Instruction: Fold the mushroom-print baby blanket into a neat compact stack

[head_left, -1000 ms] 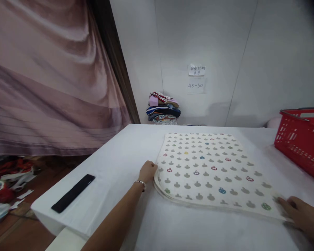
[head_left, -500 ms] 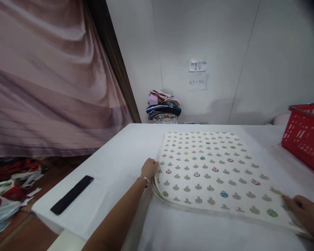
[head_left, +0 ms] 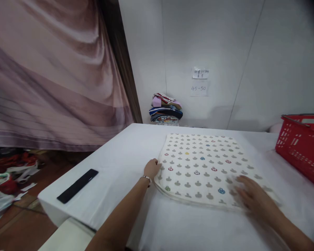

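Head view: going left to right, we see a flat black rectangular device (head_left: 77,181) lying near the left corner of the white-covered table (head_left: 115,164), well apart from our hands. Next comes our left hand (head_left: 152,168), arm stretched forward from the near edge, a thin bracelet at the wrist. Its fingers curl against the left edge of the folded cream cloth with small grey and coloured printed motifs (head_left: 199,160); whether they pinch the layers or only press on them we cannot tell.

The cloth lies flat in the middle of the table, several layers thick at its near left corner. We judge it light, soft and limp, with no stiffness of its own: it would sag and unfold if lifted by one point. The stacked edges and corners look the best places to hold, both hands gripping all layers together.

Our right hand (head_left: 252,195) lies palm down, fingers spread and relaxed, flat on the near right part of the cloth, grasping nothing; it is motion-blurred.

At the far right stands a red slotted plastic basket (head_left: 300,148). Against the far wall sits a small pile of folded colourful fabrics (head_left: 165,108).
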`<state>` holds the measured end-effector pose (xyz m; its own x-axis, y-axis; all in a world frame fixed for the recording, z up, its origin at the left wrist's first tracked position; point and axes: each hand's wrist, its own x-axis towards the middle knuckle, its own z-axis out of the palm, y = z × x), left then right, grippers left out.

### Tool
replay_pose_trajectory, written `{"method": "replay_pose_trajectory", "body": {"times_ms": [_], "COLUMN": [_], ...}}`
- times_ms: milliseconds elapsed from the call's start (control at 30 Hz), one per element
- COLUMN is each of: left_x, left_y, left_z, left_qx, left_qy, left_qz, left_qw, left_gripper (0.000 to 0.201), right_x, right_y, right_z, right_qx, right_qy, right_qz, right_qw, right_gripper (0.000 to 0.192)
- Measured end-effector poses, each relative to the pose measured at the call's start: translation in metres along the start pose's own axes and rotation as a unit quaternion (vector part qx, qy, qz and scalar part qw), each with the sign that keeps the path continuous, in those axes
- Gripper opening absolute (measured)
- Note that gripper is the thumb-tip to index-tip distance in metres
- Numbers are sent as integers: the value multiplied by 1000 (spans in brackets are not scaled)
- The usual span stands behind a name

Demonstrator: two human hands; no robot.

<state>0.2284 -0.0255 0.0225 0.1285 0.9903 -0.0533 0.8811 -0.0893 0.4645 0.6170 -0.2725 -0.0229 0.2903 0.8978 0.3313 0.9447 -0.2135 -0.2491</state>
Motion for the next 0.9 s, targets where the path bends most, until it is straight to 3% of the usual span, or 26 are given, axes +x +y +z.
{"method": "replay_pose_trajectory", "body": {"times_ms": [67, 133, 267, 433, 600, 767, 900], "left_x": [-5, -12, -27, -32, -29, -29, -29], "left_y": [-2, -4, -9, -15, -21, -25, -29], "left_z": [-2, -4, -3, 5, 11, 14, 17], "left_qx": [-23, -40, -50, -81, -110, -113, -143], "left_qy": [-6, -9, 5, 53, 77, 101, 112], "left_qz": [-9, -15, -15, -8, -5, 17, 51], "left_qw": [1000, 999, 999, 995, 991, 988, 982], "left_gripper": [17, 22, 18, 12, 19, 23, 20], "right_x": [7, 11, 11, 24, 51, 83, 104], "right_y": [-40, -65, -76, -97, -166, -238, -273], "right_z": [2, 8, 19, 14, 17, 47, 79], "right_qx": [7, 5, -7, 48, 208, 260, 233], "right_qy": [-63, -116, -184, -162, -159, -154, -143], "right_qz": [-40, -67, -65, -42, -24, -97, -181], "right_qw": [997, 991, 981, 985, 965, 948, 945], "right_gripper": [56, 59, 59, 53, 42, 33, 35]}}
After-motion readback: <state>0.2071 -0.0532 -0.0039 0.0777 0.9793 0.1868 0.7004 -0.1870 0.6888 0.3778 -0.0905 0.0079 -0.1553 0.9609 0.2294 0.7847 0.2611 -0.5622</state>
